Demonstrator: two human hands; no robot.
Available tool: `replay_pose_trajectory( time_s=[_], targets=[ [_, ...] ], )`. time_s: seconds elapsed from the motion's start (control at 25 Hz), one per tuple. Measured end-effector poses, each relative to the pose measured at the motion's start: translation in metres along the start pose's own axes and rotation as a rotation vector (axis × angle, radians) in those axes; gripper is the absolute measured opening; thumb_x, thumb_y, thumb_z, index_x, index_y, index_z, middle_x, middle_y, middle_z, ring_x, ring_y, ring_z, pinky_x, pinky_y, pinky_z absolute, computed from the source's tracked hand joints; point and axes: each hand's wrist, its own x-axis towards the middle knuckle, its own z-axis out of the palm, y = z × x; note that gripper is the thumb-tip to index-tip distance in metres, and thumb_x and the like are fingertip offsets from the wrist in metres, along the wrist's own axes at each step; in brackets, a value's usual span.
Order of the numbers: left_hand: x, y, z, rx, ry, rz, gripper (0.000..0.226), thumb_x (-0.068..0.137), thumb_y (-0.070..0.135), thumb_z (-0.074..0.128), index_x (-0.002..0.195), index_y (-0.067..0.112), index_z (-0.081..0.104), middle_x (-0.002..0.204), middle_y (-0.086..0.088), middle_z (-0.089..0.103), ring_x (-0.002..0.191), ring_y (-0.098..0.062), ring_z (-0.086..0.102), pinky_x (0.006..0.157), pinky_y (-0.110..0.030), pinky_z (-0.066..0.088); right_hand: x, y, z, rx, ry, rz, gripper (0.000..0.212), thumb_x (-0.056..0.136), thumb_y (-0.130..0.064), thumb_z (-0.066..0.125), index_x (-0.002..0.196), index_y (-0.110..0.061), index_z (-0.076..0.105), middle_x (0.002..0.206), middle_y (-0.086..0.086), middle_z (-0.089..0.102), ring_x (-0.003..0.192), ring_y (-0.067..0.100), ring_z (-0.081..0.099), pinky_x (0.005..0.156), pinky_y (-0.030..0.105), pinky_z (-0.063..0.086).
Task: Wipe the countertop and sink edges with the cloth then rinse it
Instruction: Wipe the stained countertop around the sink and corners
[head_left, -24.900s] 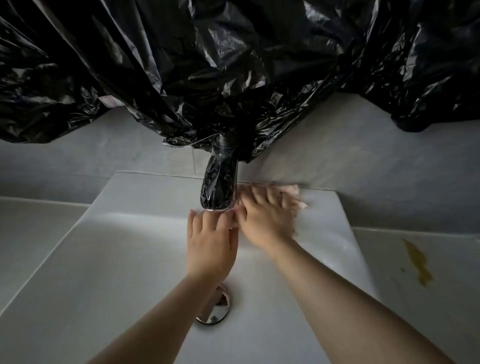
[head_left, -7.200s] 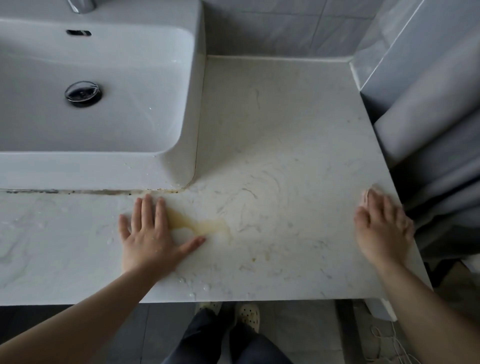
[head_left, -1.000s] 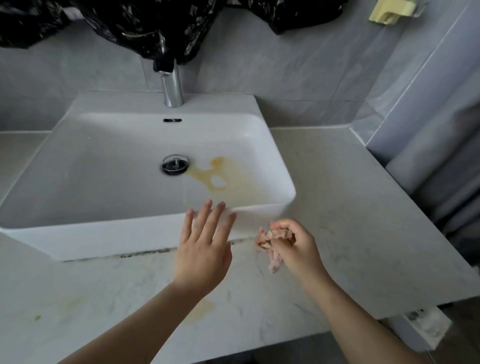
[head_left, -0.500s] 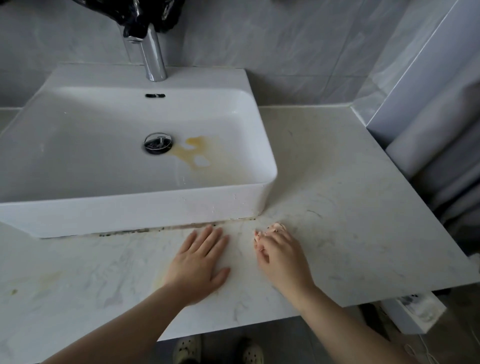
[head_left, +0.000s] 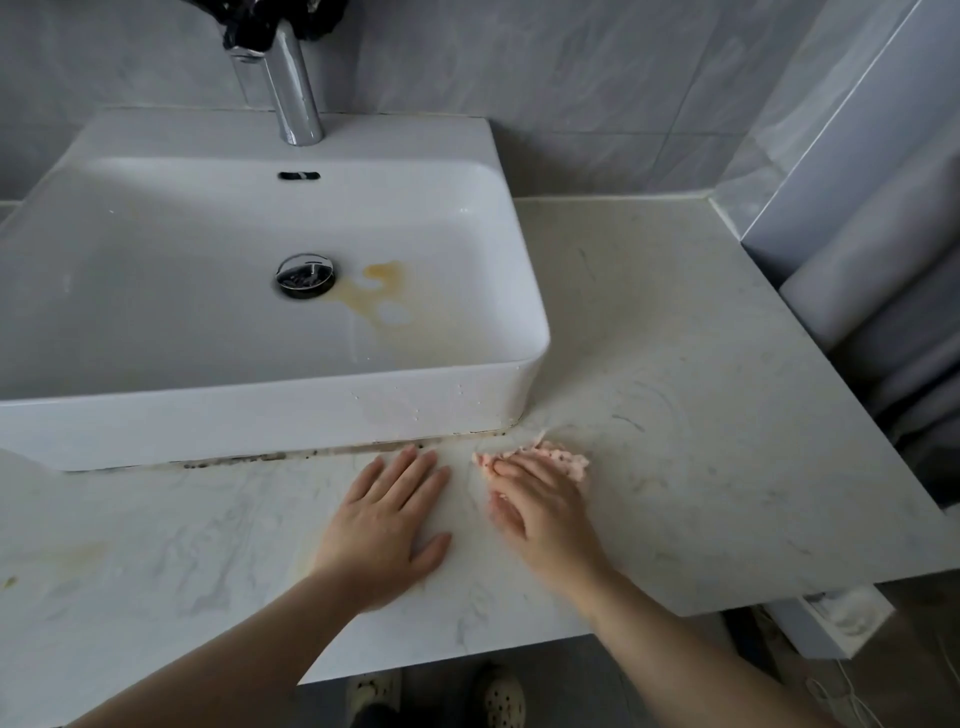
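A small pink cloth (head_left: 563, 460) lies on the pale marble countertop (head_left: 701, 415), just off the front right corner of the white basin (head_left: 270, 421). My right hand (head_left: 540, 506) presses flat on the cloth with straight fingers; most of the cloth is hidden under them. My left hand (head_left: 387, 519) rests flat on the counter beside it, fingers straight, near the dark grimy seam under the basin's front edge. A yellow-brown stain (head_left: 376, 296) spreads beside the drain (head_left: 305, 275) inside the basin.
A chrome faucet (head_left: 291, 88) stands at the back of the basin, with black plastic hanging above it. Grey tiled walls close the back and right. The counter's front edge runs below my wrists. Faint yellow marks (head_left: 67, 558) lie on the counter at left.
My right hand, which gripped the bunched cloth in the air a second ago, has come down and now presses it flat on the counter. My left hand also dropped onto the counter.
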Motion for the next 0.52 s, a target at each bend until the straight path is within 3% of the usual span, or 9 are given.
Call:
replay_pose_trajectory(
  time_s=[0.08,0.2,0.24,0.28,0.4,0.44,0.52],
  targets=[
    [0.000,0.001,0.000,0.010,0.006,0.001,0.064,0.084,0.056,0.036,0.136,0.019,0.046,0.141,-0.003,0.046,0.135,-0.017,0.024,0.109,-0.033,0.010,-0.002,0.037,-0.009,-0.055,0.066,0.098,0.043,0.093,-0.040,0.034,0.115,-0.016,0.062,0.112,0.005,0.067,0.110,0.024,0.054,0.097,0.037,0.034],
    [0.001,0.000,0.000,0.009,0.020,0.010,0.064,0.083,0.055,0.038,0.134,0.018,0.047,0.141,-0.004,0.047,0.134,-0.018,0.025,0.110,-0.034,0.009,0.004,0.080,-0.027,-0.174,0.147,0.670,0.062,0.087,-0.045,0.023,0.136,-0.014,0.045,0.125,0.016,0.058,0.119,0.034,0.050,0.101,0.046,0.031],
    [0.001,0.000,0.000,0.009,0.024,0.013,0.064,0.083,0.054,0.038,0.134,0.017,0.047,0.141,-0.004,0.047,0.134,-0.018,0.025,0.110,-0.034,0.009,0.007,0.074,-0.021,-0.191,0.193,0.689,0.059,0.087,-0.044,0.026,0.134,-0.017,0.047,0.126,0.015,0.057,0.120,0.034,0.049,0.101,0.047,0.032],
    [0.001,0.000,0.000,0.009,0.029,0.015,0.064,0.082,0.054,0.038,0.134,0.017,0.047,0.141,-0.005,0.047,0.134,-0.019,0.025,0.110,-0.034,0.009,0.007,0.058,-0.010,-0.175,0.193,0.567,0.051,0.088,-0.042,0.030,0.130,-0.020,0.049,0.125,0.011,0.058,0.120,0.032,0.050,0.101,0.047,0.033],
    [0.002,0.003,0.004,-0.024,0.050,-0.016,0.065,0.082,0.053,0.038,0.134,0.016,0.048,0.140,-0.005,0.048,0.134,-0.019,0.028,0.112,-0.035,0.011,-0.006,0.022,0.004,0.015,-0.057,-0.010,0.037,0.094,-0.039,0.032,0.119,-0.028,0.056,0.129,-0.002,0.059,0.124,0.020,0.045,0.105,0.035,0.027],
    [0.002,0.006,0.005,-0.031,0.053,-0.046,0.065,0.082,0.054,0.038,0.134,0.017,0.048,0.140,-0.005,0.048,0.134,-0.020,0.029,0.112,-0.036,0.012,-0.003,0.043,-0.004,0.014,-0.062,-0.058,0.037,0.093,-0.038,0.034,0.120,-0.026,0.056,0.128,0.000,0.059,0.123,0.020,0.045,0.103,0.033,0.026],
    [0.004,0.011,0.005,-0.033,0.058,-0.115,0.066,0.082,0.056,0.037,0.134,0.018,0.049,0.138,-0.004,0.050,0.133,-0.020,0.030,0.111,-0.036,0.013,0.004,0.104,-0.022,-0.188,0.077,0.180,0.047,0.091,-0.041,0.034,0.129,-0.021,0.051,0.131,0.007,0.056,0.123,0.026,0.046,0.100,0.038,0.030]
  ],
)
